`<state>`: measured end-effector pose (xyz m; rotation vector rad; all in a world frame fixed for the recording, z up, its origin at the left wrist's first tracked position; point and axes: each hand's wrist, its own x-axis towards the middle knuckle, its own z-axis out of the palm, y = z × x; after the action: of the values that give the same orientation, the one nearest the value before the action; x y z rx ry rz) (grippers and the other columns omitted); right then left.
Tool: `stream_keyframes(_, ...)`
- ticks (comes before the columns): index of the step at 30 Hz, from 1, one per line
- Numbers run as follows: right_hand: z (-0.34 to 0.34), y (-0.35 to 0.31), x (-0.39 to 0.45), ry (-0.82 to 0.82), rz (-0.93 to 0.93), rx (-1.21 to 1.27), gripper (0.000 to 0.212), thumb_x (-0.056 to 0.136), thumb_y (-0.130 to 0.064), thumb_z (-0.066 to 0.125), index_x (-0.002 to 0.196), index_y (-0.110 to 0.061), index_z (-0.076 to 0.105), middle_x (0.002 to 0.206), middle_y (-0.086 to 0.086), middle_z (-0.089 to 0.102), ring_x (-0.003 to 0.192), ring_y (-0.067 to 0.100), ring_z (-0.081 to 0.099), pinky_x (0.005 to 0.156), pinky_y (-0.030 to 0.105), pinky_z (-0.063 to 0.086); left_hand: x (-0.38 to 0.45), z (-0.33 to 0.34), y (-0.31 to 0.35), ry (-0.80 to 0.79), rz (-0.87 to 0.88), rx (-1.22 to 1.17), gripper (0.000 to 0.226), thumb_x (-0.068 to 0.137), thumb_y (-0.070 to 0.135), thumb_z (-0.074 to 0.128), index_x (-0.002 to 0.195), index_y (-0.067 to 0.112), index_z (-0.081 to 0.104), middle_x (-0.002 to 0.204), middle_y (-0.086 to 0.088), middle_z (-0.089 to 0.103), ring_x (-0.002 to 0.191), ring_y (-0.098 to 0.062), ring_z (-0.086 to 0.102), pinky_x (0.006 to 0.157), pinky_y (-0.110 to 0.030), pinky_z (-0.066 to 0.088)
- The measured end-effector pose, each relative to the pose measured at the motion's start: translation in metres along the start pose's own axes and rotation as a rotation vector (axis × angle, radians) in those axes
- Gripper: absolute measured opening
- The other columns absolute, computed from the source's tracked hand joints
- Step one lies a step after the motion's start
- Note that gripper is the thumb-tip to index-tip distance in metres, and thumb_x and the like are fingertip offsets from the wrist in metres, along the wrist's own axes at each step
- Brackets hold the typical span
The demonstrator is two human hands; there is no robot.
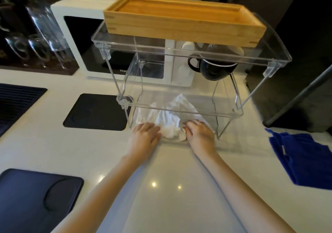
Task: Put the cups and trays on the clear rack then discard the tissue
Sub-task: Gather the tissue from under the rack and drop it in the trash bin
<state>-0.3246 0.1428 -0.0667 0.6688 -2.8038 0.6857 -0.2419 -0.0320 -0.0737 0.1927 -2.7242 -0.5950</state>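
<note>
A clear two-level rack point(100, 40) stands on the white counter. Stacked wooden trays point(179, 19) lie on its top shelf. Under that shelf, at the right, a dark cup point(213, 70) and a white cup point(188, 45) show through the plastic. A crumpled white tissue point(170, 117) lies on the counter beneath the rack's lower level. My left hand point(144, 135) rests flat against the tissue's left edge, fingers apart. My right hand point(199, 134) has its fingers curled into the tissue's right front part.
A white microwave point(79, 40) stands behind the rack. Glasses point(41, 29) sit on a dark tray at the far left. Dark mats point(97, 112) point(36, 196) lie on the counter at left. A blue cloth point(303, 159) lies at right.
</note>
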Motion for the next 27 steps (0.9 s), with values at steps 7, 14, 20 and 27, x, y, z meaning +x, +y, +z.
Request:
stream_keyframes(7,-0.011,-0.012,-0.038,-0.015,0.051,-0.025,0.022,0.087,-0.017,0.053,0.101,-0.017,0.07,0.103,0.003,0.068,0.1,0.026,0.058,0.072,0.033,0.043,-0.057,-0.018,0.015,-0.012,-0.112,-0.174,0.01,0.075,0.013,0.065,0.08,0.012,0.074,0.083,-0.01,0.069,0.083,-0.029,0.061,0.067,-0.038,0.051)
stream_keyframes(14,-0.025,-0.037,-0.116,-0.009,0.079,-0.052,0.02,0.087,-0.017,0.05,0.095,-0.016,0.068,0.101,0.005,0.065,0.1,0.026,0.056,0.068,0.033,0.041,-0.142,-0.061,0.026,-0.056,-0.274,-0.48,0.013,0.072,0.004,0.07,0.085,0.003,0.073,0.091,-0.019,0.071,0.087,-0.029,0.064,0.077,-0.024,0.045)
stream_keyframes(20,-0.041,-0.066,-0.192,0.023,0.209,0.31,0.024,0.081,-0.012,0.058,0.102,-0.017,0.068,0.103,0.002,0.07,0.097,0.021,0.062,0.07,0.022,0.039,-0.238,-0.115,0.024,-0.119,-0.358,-0.884,0.022,0.08,0.014,0.065,0.096,0.03,0.066,0.087,0.003,0.066,0.079,-0.01,0.066,0.068,-0.01,0.049)
stream_keyframes(27,-0.049,-0.14,-0.264,0.017,0.489,1.064,0.022,0.081,-0.003,0.06,0.071,-0.022,0.065,0.059,-0.013,0.068,0.059,0.001,0.062,0.052,0.008,0.047,-0.352,-0.146,-0.009,-0.131,-0.629,-1.403,0.038,0.075,0.016,0.063,0.113,0.014,0.061,0.1,-0.011,0.072,0.087,-0.027,0.069,0.073,-0.039,0.057)
